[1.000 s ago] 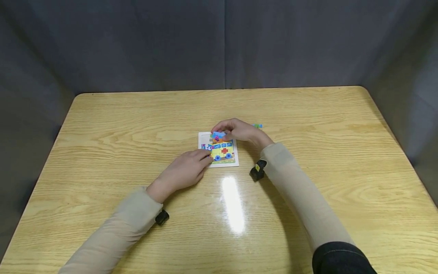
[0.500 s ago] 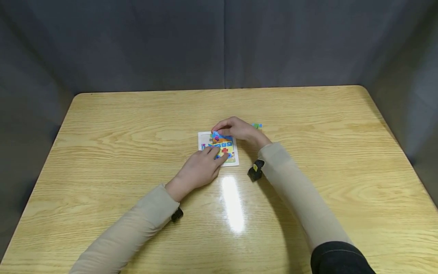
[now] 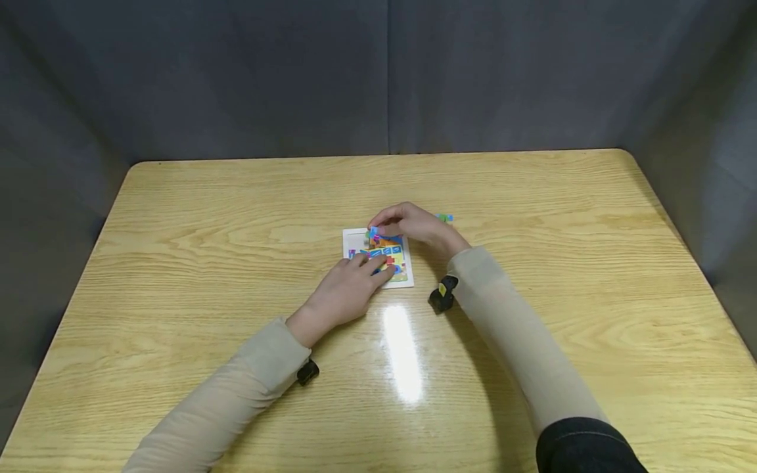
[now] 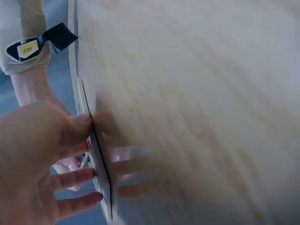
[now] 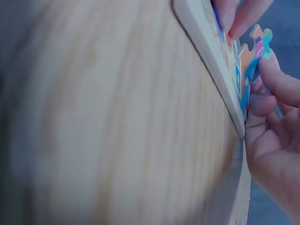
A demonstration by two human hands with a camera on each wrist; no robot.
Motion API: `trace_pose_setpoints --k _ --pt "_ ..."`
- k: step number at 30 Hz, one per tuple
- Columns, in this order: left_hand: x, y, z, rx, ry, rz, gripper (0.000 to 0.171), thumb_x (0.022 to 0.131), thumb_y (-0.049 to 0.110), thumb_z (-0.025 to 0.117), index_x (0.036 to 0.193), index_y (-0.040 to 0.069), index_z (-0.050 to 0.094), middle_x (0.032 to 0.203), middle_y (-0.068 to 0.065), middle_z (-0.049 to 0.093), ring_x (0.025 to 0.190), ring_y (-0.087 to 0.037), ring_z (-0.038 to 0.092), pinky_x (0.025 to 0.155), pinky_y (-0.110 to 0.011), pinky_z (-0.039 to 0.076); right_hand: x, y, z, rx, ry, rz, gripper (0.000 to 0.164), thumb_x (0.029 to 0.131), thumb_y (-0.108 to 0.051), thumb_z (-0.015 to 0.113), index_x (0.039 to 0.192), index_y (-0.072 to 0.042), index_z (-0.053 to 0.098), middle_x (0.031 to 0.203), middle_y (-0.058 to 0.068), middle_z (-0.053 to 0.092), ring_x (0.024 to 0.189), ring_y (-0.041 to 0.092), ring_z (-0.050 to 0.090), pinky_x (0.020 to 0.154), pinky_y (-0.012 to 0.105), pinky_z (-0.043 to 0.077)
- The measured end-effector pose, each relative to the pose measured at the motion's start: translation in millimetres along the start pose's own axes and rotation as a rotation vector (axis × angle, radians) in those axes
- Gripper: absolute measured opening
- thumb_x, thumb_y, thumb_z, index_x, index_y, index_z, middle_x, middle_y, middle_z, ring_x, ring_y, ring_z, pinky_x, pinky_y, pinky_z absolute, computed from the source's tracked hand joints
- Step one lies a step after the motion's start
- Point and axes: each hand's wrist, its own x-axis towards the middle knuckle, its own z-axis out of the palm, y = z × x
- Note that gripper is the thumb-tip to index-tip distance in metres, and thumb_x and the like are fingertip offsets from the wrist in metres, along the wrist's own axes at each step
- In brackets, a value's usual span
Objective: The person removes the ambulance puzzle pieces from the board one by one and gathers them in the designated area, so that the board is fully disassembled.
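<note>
A jigsaw puzzle in a white tray (image 3: 347, 240) lies at mid-table, showing part of a yellow vehicle with blue windows and a red cross. My left hand (image 3: 347, 289) rests its fairly straight fingers on the puzzle's lower part and hides some of it. In the left wrist view, its thumb is at the tray edge (image 4: 89, 105). My right hand (image 3: 411, 222) reaches over the tray's top right corner. Between thumb and fingers it pinches an orange, blue and pink puzzle piece (image 5: 257, 49), tilted up above the tray in the right wrist view.
A loose green and blue puzzle piece (image 3: 445, 217) lies behind the right wrist, partly hidden. The wooden table (image 3: 207, 263) reflects a bright light patch in front of the tray. Dark curtains (image 3: 266, 79) stand around its back and sides.
My left hand has moved right, onto the vehicle picture, and then stayed there. The right hand keeps nearly the same place, and the piece it pinches has shifted and tilted slightly.
</note>
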Motion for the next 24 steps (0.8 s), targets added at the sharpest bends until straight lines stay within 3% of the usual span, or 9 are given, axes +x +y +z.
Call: trace_pose_setpoints --k 9,12,16,21,24 --pt "0.3 -0.4 3.3 0.01 -0.026 -0.01 0.045 0.098 0.013 0.047 0.142 0.02 0.046 0.149 -0.006 0.042 0.128 -0.032 0.047 0.099 -0.048 0.047 1.0 1.5 -0.9 0.024 0.031 0.003 0.021 0.097 -0.009 0.049 0.111 -0.003 0.064 0.105 0.0 0.064 0.099 0.014 0.051 0.092 0.03 0.039" --pt "1.3 -1.0 3.3 0.007 -0.042 -0.018 0.045 0.099 0.014 0.046 0.144 0.021 0.045 0.151 -0.005 0.04 0.13 -0.032 0.045 0.101 -0.049 0.046 1.8 1.2 -0.9 0.029 0.04 0.009 0.023 0.098 -0.008 0.047 0.111 -0.003 0.065 0.103 0.0 0.064 0.094 0.012 0.05 0.084 0.027 0.04" --pt "1.4 -1.4 2.6 -0.003 -0.054 -0.022 0.045 0.1 0.014 0.044 0.144 0.021 0.044 0.151 -0.005 0.04 0.131 -0.032 0.045 0.102 -0.049 0.045 0.5 0.3 -1.7 0.028 0.046 0.019 0.029 0.098 -0.006 0.043 0.116 -0.003 0.065 0.115 0.007 0.064 0.09 0.01 0.051 0.079 0.025 0.041" --pt "1.1 -1.2 1.6 -0.014 -0.062 -0.024 0.045 0.1 0.014 0.043 0.145 0.021 0.043 0.152 -0.006 0.039 0.131 -0.032 0.044 0.102 -0.05 0.045 -0.7 -0.2 -3.1 -0.002 0.041 0.045 0.029 0.097 -0.008 0.048 0.12 -0.002 0.064 0.12 0.009 0.064 0.092 0.01 0.051 0.08 0.025 0.041" --pt "1.1 -1.3 1.5 -0.023 -0.07 -0.02 0.045 0.101 0.014 0.043 0.145 0.021 0.043 0.152 -0.006 0.038 0.133 -0.032 0.043 0.102 -0.05 0.045 -1.6 -2.0 -4.6 -0.052 0.023 0.037 0.027 0.096 -0.01 0.051 0.119 -0.003 0.065 0.12 0.009 0.065 0.101 0.014 0.054 0.09 0.028 0.042"
